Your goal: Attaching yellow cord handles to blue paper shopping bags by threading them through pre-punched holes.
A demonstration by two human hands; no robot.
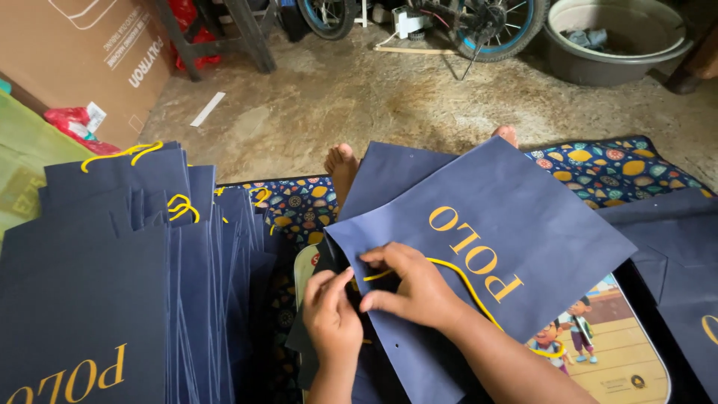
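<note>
A flat navy paper bag (pixel 508 224) with gold lettering lies tilted across my lap. My right hand (pixel 411 288) pinches a yellow cord (pixel 467 288) at the bag's top edge, near a small punched hole. My left hand (pixel 329 314) grips the same edge of the bag just to the left, fingers curled at the cord's end. The cord loops away to the right across the bag.
A leaning stack of several finished navy bags (pixel 112 269) with yellow handles fills the left. More flat navy sheets (pixel 673 247) lie at right. A cartoon-printed tray (pixel 621 352) sits beneath. My bare feet (pixel 342 168), a patterned mat (pixel 598 168), cardboard box (pixel 75 52), bicycle wheel (pixel 497 26) and basin (pixel 621 37) lie beyond.
</note>
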